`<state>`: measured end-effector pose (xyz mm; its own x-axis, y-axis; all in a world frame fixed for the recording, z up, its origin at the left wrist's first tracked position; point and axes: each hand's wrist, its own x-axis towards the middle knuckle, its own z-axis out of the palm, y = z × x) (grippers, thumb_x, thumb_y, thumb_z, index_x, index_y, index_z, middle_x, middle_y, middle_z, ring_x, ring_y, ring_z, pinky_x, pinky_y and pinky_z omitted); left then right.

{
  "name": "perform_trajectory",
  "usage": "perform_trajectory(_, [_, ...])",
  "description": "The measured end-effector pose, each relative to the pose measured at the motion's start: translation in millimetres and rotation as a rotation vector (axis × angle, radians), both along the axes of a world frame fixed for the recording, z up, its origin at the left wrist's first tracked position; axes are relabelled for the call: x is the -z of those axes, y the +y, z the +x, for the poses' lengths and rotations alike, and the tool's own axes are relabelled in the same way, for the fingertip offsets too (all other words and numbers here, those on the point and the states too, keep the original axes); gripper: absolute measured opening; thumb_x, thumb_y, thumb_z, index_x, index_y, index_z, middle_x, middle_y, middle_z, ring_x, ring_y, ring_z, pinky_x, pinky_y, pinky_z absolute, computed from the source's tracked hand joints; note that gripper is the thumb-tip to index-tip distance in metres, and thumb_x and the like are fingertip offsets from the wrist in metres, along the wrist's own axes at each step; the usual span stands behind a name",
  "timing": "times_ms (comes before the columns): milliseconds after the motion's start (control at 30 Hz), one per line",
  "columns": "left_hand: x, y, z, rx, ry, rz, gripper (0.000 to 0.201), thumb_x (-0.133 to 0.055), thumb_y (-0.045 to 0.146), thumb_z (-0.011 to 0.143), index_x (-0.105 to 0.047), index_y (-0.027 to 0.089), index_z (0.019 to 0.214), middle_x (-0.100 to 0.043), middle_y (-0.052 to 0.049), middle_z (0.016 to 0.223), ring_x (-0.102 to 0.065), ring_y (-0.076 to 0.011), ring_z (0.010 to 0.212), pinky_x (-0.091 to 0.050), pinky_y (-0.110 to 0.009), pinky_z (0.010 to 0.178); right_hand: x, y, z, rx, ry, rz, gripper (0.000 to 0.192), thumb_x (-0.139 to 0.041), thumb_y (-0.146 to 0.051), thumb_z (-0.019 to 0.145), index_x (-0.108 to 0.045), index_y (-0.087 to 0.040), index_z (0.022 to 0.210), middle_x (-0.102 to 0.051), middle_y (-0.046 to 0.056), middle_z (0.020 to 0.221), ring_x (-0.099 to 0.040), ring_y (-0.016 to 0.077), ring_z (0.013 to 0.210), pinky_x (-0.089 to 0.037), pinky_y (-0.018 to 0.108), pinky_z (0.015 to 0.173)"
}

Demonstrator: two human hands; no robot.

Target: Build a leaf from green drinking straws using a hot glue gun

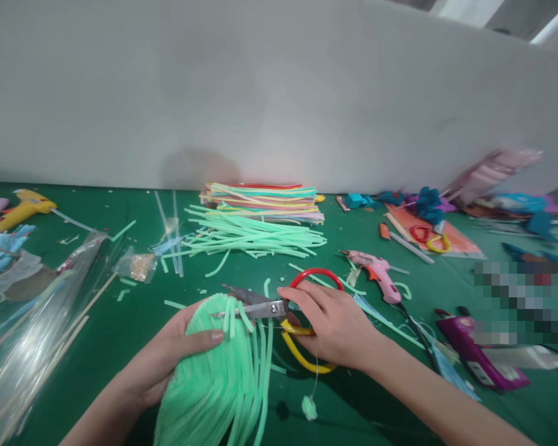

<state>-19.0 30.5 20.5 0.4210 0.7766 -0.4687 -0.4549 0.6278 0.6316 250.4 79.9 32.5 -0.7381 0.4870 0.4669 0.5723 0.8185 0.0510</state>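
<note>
My left hand (181, 347) grips a bundle of mint-green pipe cleaners (214, 378), its thumb lying across the front near the top. The strands are bent over at the top and hang down. My right hand (330, 319) holds scissors (272, 308) with one red and one yellow handle loop. Their blades are parted, one in front of the bundle's top by the short bent ends, the other behind it. A small green tuft (309, 407) hangs on a thin thread below the scissors.
Loose green pipe cleaners (255, 235) lie before a multicoloured stack (260, 195) by the wall. To the right are a pink glue gun (376, 272), a purple device (481, 353) and another pair of scissors (430, 238). Clear plastic sleeves (60, 322) and a yellow glue gun (25, 207) lie left.
</note>
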Motion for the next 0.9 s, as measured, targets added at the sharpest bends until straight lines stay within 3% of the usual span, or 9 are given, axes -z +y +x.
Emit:
perform_trajectory(400, [6.4,3.2,-4.0,0.011,-0.025,0.021,0.039,-0.073,0.012,0.080,-0.066,0.018,0.119,-0.073,-0.014,0.116,-0.073,-0.0279,0.096,-0.057,-0.043,0.087,3.5,1.5,-0.4,-0.011,-0.102,0.157,0.028,-0.045,-0.011,0.092,-0.060,-0.007,0.116,-0.069,0.010,0.086,-0.065,0.0181,0.069,-0.049,0.029,0.052])
perform_trajectory(600, [6.6,2.6,1.4,0.027,-0.015,0.010,0.046,-0.075,0.014,0.078,-0.064,0.017,0.122,-0.073,-0.016,0.113,-0.072,-0.0280,0.095,-0.056,-0.044,0.088,10.2,7.8,-5.3,0.043,-0.146,0.273,0.018,-0.050,-0.016,0.090,-0.067,-0.014,0.096,-0.063,0.005,0.071,-0.055,0.0159,0.060,-0.036,0.030,0.055])
perform_trajectory(900, [8.7,6.8,5.0,-0.024,0.029,-0.018,0.029,-0.072,0.018,0.083,-0.069,0.016,0.111,-0.076,-0.013,0.105,-0.073,-0.0243,0.089,-0.057,-0.043,0.088,14.6,19.1,-10.6,0.031,-0.165,0.259,0.020,-0.048,-0.020,0.092,-0.067,-0.016,0.089,-0.059,0.003,0.063,-0.051,0.0156,0.057,-0.031,0.032,0.057])
